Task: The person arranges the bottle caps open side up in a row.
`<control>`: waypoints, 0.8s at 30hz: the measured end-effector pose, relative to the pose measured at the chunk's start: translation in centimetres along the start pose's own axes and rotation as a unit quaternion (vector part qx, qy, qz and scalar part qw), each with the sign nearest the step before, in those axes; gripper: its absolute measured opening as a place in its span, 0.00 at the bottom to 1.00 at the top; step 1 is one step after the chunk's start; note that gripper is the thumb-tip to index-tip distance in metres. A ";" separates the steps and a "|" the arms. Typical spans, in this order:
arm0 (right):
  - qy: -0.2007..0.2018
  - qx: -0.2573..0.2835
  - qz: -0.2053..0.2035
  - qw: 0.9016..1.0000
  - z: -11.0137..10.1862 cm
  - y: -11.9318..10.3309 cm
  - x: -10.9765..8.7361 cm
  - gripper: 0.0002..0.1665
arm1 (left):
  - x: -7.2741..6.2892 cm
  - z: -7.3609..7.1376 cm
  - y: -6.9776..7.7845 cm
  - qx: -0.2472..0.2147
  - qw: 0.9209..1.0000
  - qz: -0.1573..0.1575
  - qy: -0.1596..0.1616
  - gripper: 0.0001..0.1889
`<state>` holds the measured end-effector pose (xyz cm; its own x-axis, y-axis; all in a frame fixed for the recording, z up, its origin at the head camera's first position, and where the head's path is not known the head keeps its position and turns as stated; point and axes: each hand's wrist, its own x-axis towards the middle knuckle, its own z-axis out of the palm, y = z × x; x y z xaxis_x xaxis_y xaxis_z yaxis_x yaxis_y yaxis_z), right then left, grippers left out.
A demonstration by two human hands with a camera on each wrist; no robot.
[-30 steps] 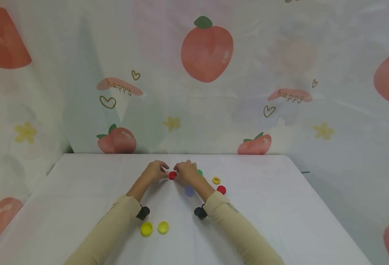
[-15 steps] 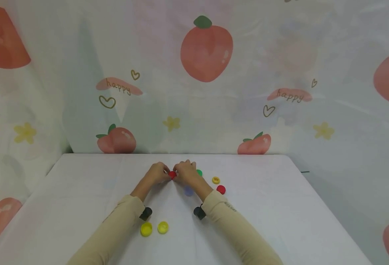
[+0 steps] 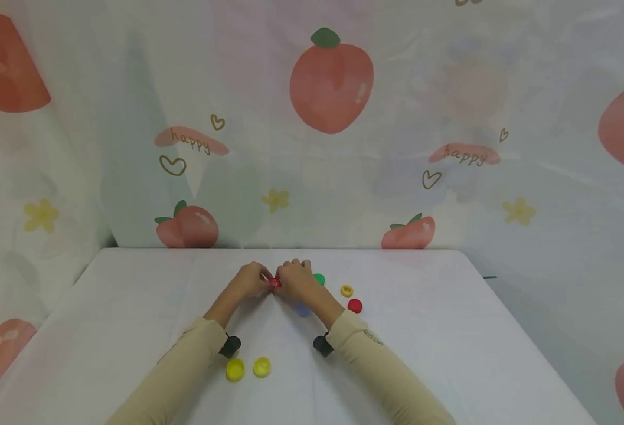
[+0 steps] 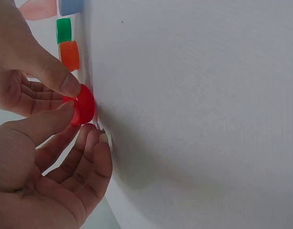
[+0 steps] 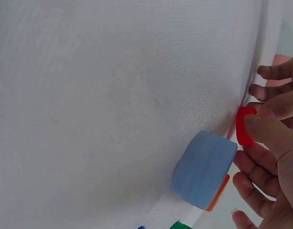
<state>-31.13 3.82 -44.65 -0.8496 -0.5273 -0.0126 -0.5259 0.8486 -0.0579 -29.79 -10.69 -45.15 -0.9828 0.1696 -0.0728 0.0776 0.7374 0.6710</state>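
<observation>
Near the far side of the table, a small red round cap-like piece [image 3: 275,283] sits between my two hands. My left hand [image 3: 250,281] pinches it from the left, the thumb and fingertips on its side in the left wrist view. My right hand [image 3: 300,283] pinches the same red piece [image 5: 245,126] from the right, its thumb across the face. Fingers cover part of the piece, so its full shape is hidden. A translucent blue round piece [image 3: 303,310] lies just beneath the right wrist.
Right of the hands lie a green round piece [image 3: 319,279], a yellow-orange one [image 3: 346,290] and another red one [image 3: 355,306]. Two yellow round pieces [image 3: 235,370] lie nearer the front, by the left forearm. A patterned cloth wall [image 3: 333,177] rises behind the white table [image 3: 450,366].
My left hand has closed in from the left and taken hold of the red piece beside the right hand. The red piece has shifted very slightly left. Other pieces look unmoved.
</observation>
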 end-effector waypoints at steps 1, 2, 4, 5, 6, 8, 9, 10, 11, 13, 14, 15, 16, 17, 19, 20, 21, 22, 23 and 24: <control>0.000 -0.005 -0.002 1.000 0.0 0.0 0.0 0.17 | 0.0 0.0 0.0 -0.006 1.000 -0.004 -0.002 0.08; 0.000 -0.009 -0.002 1.000 -0.1 -0.1 0.1 0.16 | -0.1 -0.1 0.0 -0.012 1.000 -0.008 -0.005 0.08; 0.001 -0.015 -0.004 1.000 0.0 -0.1 0.1 0.16 | -0.1 -0.1 0.0 -0.029 0.999 -0.018 -0.009 0.08; 0.000 -0.018 -0.005 1.000 0.0 -0.1 0.2 0.16 | -0.2 -0.1 -0.1 -0.036 0.999 -0.022 -0.010 0.08; -0.001 -0.020 -0.007 1.000 0.0 -0.2 0.2 0.16 | -0.2 -0.1 -0.2 -0.038 0.999 -0.024 -0.010 0.08; -0.005 -0.022 -0.011 1.000 0.0 -0.3 0.1 0.17 | -0.2 0.0 -0.3 -0.041 0.999 -0.025 -0.010 0.09; -0.007 -0.021 -0.013 1.000 0.0 -0.3 0.0 0.17 | -0.2 0.1 -0.4 -0.039 0.999 -0.024 -0.011 0.09; -0.009 -0.022 -0.015 1.000 0.0 -0.3 0.0 0.18 | -0.2 0.1 -0.5 -0.038 0.999 -0.023 -0.012 0.09; -0.009 -0.021 -0.018 1.000 0.0 -0.4 -0.1 0.18 | -0.2 0.1 -0.5 -0.035 0.999 -0.020 -0.014 0.09; -0.010 -0.019 -0.021 1.000 -0.1 -0.4 -0.2 0.19 | -0.2 0.1 -0.6 -0.032 0.999 -0.016 -0.017 0.08; -0.006 -0.017 -0.023 1.000 -0.1 -0.3 -0.3 0.19 | -0.3 0.1 -0.6 -0.030 0.999 -0.013 -0.017 0.08; -0.002 -0.017 -0.024 1.000 -0.1 -0.3 -0.3 0.19 | -0.3 0.0 -0.7 -0.030 0.999 -0.011 -0.017 0.08; 0.001 -0.016 -0.025 1.000 0.0 -0.3 -0.4 0.19 | -0.4 0.0 -0.8 -0.031 0.999 -0.010 -0.015 0.08; 0.006 -0.016 -0.026 1.000 0.1 -0.2 -0.5 0.20 | -0.5 0.0 -0.9 -0.031 0.999 -0.009 -0.014 0.08; 0.014 -0.014 -0.026 0.999 0.2 -0.2 -0.6 0.21 | -0.7 0.0 -1.1 -0.026 1.000 -0.003 -0.008 0.08; 0.018 -0.013 -0.025 0.999 0.2 -0.1 -0.6 0.21 | -0.9 -0.1 -1.2 -0.022 1.000 0.002 -0.005 0.08; 0.020 -0.010 -0.024 0.999 0.3 -0.1 -0.7 0.22 | -1.0 -0.2 -1.3 -0.021 1.000 0.006 -0.003 0.08; 0.022 -0.006 -0.022 0.999 0.3 0.0 -0.7 0.22 | -1.0 -0.2 -1.3 -0.022 1.000 0.010 -0.002 0.08; 0.024 -0.002 -0.023 0.999 0.3 0.0 -0.8 0.21 | -1.1 -0.3 -1.3 -0.024 1.000 0.013 -0.001 0.09; 0.024 0.006 -0.022 0.999 0.2 0.1 -0.8 0.21 | -1.2 -0.3 -1.4 -0.024 1.000 0.019 0.000 0.09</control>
<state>-30.43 4.32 -44.83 -0.8266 -0.5615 0.0374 -0.5627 0.8237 -0.0695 -28.78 -12.10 -45.73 -0.9794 0.1962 -0.0470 0.1058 0.6979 0.7083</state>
